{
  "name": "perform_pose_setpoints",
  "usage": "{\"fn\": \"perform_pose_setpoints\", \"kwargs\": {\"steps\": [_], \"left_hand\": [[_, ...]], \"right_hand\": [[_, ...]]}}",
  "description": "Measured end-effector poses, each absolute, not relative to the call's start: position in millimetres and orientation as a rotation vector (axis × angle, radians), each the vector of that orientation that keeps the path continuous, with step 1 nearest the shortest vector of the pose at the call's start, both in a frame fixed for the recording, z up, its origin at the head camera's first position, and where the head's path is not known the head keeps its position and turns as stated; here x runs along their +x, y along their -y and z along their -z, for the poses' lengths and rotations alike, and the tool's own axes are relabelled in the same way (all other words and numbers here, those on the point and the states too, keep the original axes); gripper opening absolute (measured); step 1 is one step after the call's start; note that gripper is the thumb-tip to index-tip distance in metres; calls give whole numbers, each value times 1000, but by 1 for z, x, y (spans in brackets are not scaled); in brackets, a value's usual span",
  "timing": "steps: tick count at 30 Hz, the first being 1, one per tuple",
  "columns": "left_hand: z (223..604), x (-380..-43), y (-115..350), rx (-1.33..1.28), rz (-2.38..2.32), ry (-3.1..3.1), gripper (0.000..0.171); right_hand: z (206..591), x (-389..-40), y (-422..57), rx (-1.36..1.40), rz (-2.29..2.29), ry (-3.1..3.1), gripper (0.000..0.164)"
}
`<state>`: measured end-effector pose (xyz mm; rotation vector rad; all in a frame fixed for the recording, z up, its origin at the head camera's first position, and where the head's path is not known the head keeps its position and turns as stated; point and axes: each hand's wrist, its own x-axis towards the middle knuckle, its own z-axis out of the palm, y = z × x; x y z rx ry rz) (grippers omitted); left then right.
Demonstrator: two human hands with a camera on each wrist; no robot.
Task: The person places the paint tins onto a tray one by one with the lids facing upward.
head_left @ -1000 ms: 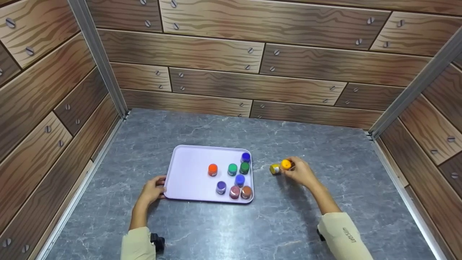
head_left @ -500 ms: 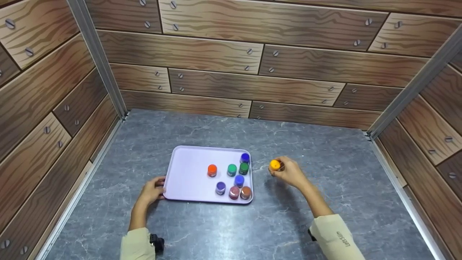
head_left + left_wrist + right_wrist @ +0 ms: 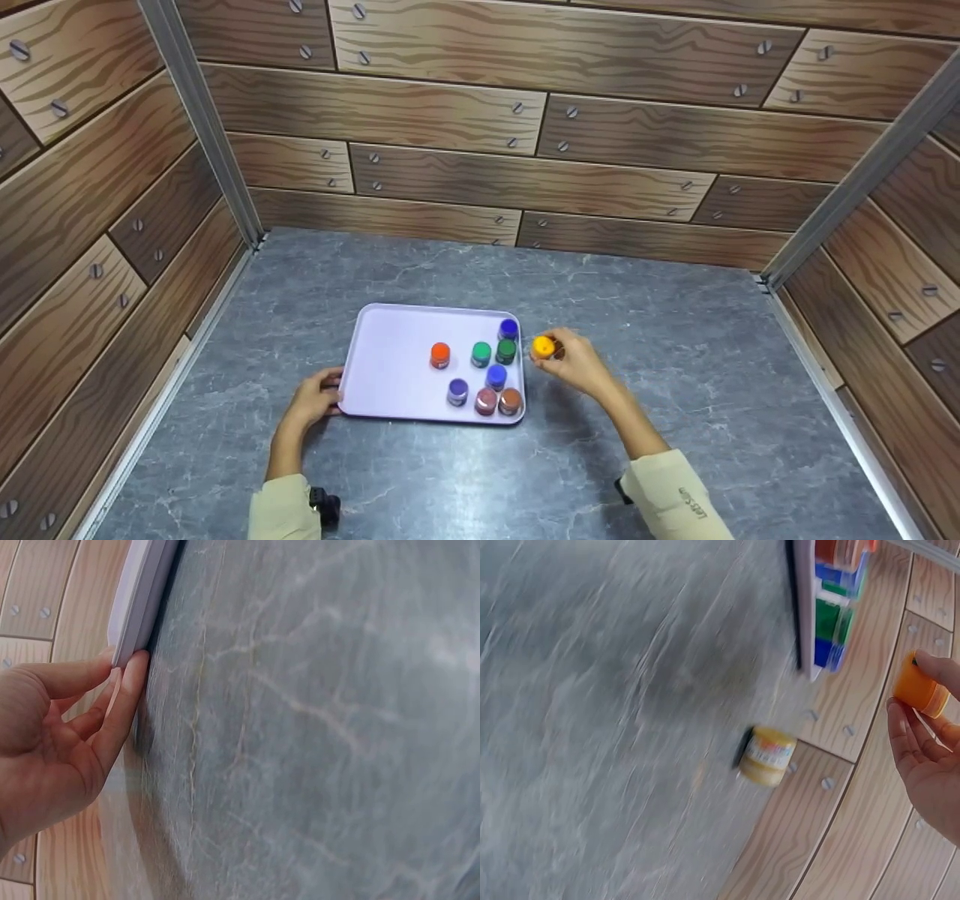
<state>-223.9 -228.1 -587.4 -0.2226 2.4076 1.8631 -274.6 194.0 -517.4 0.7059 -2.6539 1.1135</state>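
Note:
My left hand (image 3: 315,397) pinches the near left corner of a lilac tray (image 3: 397,360), thumb above and fingers beneath the rim (image 3: 135,615) in the left wrist view. Just off the tray's right edge, my right hand (image 3: 574,364) holds an orange-yellow paint jar (image 3: 542,347) between thumb and fingers. That jar (image 3: 916,686) is raised above the table in the right wrist view. A second, mustard-yellow jar (image 3: 767,756) stands on the table below; in the head view the right hand mostly hides it.
Several jars stand on the tray's right half: orange-red (image 3: 440,355), teal (image 3: 481,353), dark green (image 3: 506,350), dark blue (image 3: 508,328), blue (image 3: 496,376), purple (image 3: 457,391), pink (image 3: 486,401) and brown (image 3: 510,401). Wood-patterned walls (image 3: 450,165) enclose the grey marbled table (image 3: 450,480).
My right hand has carried the orange-yellow jar leftward, over the mustard-yellow one, to near the tray's right edge. The left hand and the tray stay in place.

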Motion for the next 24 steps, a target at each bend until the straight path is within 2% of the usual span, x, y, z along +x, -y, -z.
{"fn": "perform_pose_setpoints", "kwargs": {"steps": [24], "left_hand": [[588,-224,229,-227,-1868,-2375,44]], "right_hand": [[514,-261,-141,849,-1008,2675,35]]}}
